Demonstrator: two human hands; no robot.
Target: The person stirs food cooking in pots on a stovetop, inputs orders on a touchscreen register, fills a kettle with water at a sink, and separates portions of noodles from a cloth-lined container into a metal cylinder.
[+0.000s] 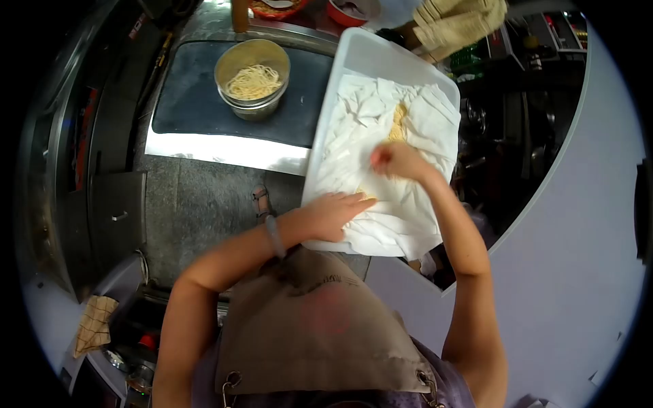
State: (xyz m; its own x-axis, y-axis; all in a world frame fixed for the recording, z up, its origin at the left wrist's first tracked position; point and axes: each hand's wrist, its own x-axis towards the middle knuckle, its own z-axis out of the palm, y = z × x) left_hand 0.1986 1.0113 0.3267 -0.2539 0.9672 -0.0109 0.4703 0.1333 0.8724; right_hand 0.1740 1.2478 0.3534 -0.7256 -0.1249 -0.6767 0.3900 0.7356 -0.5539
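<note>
A white plastic tub (447, 80) holds a rumpled white cloth (360, 112). Yellow noodles (399, 122) show through a gap in the cloth, and a smaller patch of noodles (366, 195) shows nearer to me. My left hand (333, 214) lies flat over the tub's near left part, fingers stretched out on the cloth by that smaller patch. Above the middle of the cloth is my right hand (403, 163), fingers curled in and partly blurred. What they hold, if anything, I cannot make out.
A metal pot (252, 105) with noodles stands on a dark mat (187, 88) left of the tub. Red bowls (348, 11) sit at the back. A yellowish towel (459, 27) hangs behind the tub. Dark shelves with bottles are at right.
</note>
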